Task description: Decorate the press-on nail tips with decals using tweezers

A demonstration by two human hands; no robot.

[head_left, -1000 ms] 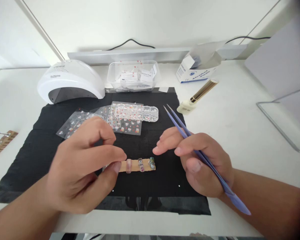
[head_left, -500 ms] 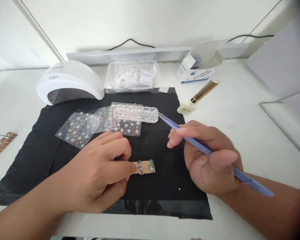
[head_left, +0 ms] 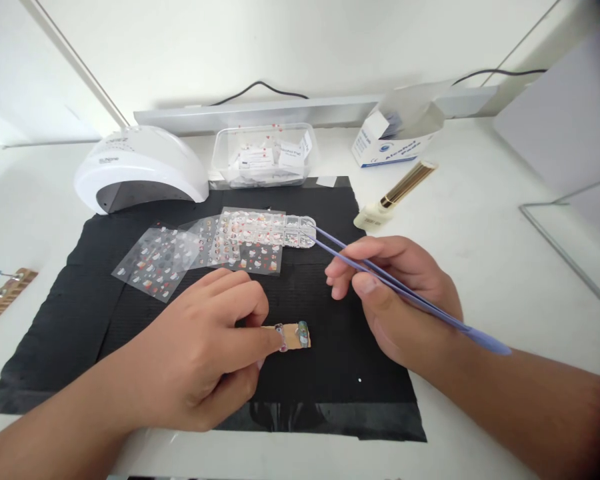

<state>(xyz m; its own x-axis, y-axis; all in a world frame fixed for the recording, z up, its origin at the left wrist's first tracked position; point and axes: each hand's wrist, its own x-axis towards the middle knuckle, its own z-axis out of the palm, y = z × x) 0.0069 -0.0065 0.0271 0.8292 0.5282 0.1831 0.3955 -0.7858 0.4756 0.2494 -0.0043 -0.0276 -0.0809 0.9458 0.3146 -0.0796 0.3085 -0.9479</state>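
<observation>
As the right hand (head_left: pixel 403 310) grips slim periwinkle tweezers (head_left: pixel 420 300), tips parted at a clear, round-ended plastic compartment case (head_left: pixel 294 237), picking seems in hand, calling next for a light squeeze. The left hand (head_left: pixel 215 353) touches a flat tan strip (head_left: pixel 291 339) bearing glossy curved pieces (head_left: pixel 303 335) on a ribbed black mat (head_left: pixel 325 373); whether it pinches is hidden.

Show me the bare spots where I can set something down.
Two open patches: the white table right of the bottle, past the right hand; and the left part of the black mat, between its left edge and the sticker sheets. Crowded: the mat's middle, with those sheets, the clear case where the tweezers point, and the left hand.
</observation>
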